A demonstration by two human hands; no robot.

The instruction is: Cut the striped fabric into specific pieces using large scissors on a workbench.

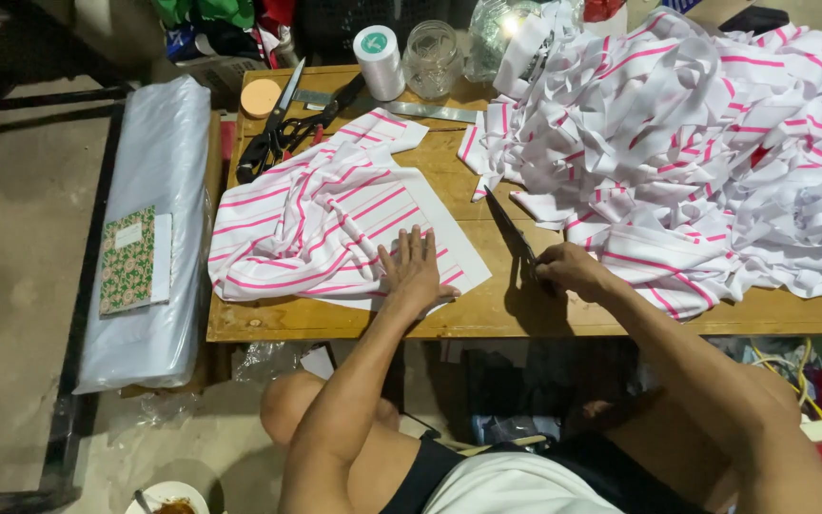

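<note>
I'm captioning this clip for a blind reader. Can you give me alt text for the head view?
Seen from above, a person's left hand presses flat on pink-striped white fabric on a wooden table, while the right hand grips dark scissors. A heap of striped fabric strips fills the table's right side.

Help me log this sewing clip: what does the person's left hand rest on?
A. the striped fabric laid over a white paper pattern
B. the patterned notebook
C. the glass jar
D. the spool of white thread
A: the left hand lies flat on the pink-striped fabric over the white paper pattern, while the right hand holds scissors.
</note>
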